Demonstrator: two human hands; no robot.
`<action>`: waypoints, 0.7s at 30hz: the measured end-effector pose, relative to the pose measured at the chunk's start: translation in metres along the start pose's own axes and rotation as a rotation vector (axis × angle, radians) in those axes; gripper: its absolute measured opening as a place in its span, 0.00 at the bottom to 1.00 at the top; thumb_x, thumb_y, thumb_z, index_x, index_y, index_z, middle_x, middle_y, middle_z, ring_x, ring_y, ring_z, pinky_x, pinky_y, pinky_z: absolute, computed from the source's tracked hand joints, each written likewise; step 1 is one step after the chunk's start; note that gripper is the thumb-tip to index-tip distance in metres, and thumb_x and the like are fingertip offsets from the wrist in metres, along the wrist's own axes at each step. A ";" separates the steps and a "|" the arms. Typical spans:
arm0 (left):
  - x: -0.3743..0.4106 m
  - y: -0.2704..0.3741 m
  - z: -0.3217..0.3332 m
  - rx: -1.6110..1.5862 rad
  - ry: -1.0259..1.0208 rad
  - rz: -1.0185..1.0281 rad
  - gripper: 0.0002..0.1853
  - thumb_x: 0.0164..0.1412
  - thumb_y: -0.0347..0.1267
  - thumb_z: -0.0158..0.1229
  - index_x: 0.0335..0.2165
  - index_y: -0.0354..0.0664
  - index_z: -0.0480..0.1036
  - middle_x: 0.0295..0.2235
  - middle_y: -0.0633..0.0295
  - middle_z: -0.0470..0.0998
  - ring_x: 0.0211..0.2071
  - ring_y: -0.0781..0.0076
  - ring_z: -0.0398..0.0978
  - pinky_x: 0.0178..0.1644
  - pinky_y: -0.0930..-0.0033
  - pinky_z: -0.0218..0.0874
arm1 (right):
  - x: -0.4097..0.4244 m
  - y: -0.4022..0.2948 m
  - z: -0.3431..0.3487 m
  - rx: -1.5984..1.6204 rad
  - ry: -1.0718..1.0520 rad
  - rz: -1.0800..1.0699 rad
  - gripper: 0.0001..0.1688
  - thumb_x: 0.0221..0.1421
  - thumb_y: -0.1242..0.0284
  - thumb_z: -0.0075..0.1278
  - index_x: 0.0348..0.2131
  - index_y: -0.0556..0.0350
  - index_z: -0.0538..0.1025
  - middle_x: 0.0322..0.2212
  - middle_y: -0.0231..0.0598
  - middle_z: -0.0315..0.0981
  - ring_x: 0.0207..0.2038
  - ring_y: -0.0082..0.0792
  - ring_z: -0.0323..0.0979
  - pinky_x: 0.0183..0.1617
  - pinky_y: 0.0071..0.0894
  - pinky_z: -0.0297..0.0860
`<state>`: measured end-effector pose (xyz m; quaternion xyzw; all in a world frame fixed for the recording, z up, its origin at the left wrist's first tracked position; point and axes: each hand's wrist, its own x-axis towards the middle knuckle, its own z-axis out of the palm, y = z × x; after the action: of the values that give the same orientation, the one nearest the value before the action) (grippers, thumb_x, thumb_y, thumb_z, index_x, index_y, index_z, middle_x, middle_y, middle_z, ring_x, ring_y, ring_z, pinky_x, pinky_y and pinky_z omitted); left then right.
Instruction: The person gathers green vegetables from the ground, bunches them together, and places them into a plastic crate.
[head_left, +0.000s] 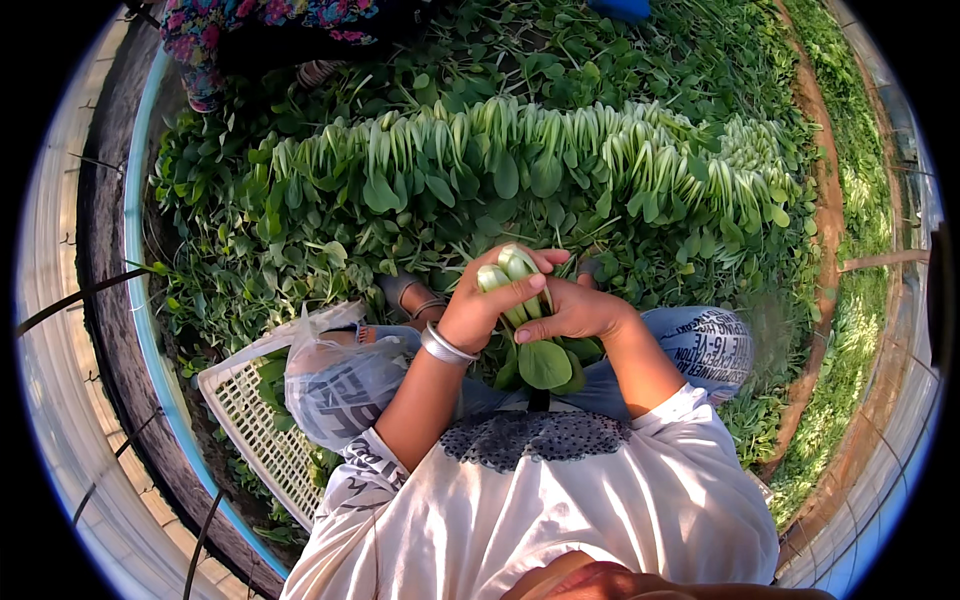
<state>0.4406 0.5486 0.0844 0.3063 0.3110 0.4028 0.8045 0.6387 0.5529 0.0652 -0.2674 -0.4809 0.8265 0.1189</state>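
A small bunch of bok choy (517, 264) is held over my lap, its pale stem ends pointing away from me and its round green leaves hanging towards my body. My left hand (480, 289), with silver bangles at the wrist, wraps the stems from the left, its thumb across them. From the right, my right hand (581, 309) closes around the same stems lower down, near the leaves. Parts of the stems are hidden by the fingers. Beyond my hands runs a long row of harvested bok choy (502, 135), stem ends facing away from me.
A white plastic crate (259, 431) with greens inside stands by my left knee. A light-blue pipe (139, 187) curves along the left edge. Another person in flowered clothing (195, 45) is at the upper left. A blue object (621, 7) lies at the top. Leafy greens cover the ground.
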 end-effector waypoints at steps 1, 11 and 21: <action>0.001 -0.002 -0.001 -0.018 0.065 0.026 0.15 0.61 0.30 0.62 0.45 0.34 0.75 0.57 0.42 0.75 0.59 0.57 0.72 0.65 0.55 0.59 | 0.006 0.006 -0.019 0.118 -0.096 -0.061 0.50 0.55 0.58 0.69 0.66 0.60 0.63 0.61 0.40 0.67 0.63 0.33 0.65 0.64 0.37 0.65; 0.016 -0.007 -0.005 0.447 0.287 0.280 0.12 0.66 0.27 0.60 0.46 0.40 0.67 0.37 0.60 0.81 0.46 0.66 0.79 0.72 0.42 0.46 | 0.225 0.062 -0.258 -0.743 1.321 0.072 0.36 0.51 0.56 0.69 0.53 0.55 0.75 0.45 0.44 0.74 0.47 0.45 0.75 0.52 0.45 0.73; 0.046 0.010 -0.005 0.953 -0.054 0.263 0.23 0.54 0.47 0.73 0.37 0.46 0.72 0.47 0.57 0.80 0.51 0.48 0.77 0.66 0.43 0.48 | 0.149 0.050 -0.202 0.588 0.971 -0.490 0.17 0.59 0.69 0.53 0.48 0.52 0.73 0.40 0.43 0.74 0.45 0.42 0.74 0.50 0.45 0.72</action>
<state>0.4547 0.5933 0.0776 0.6870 0.3984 0.3058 0.5251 0.6308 0.7427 -0.1061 -0.4508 -0.1713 0.6571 0.5794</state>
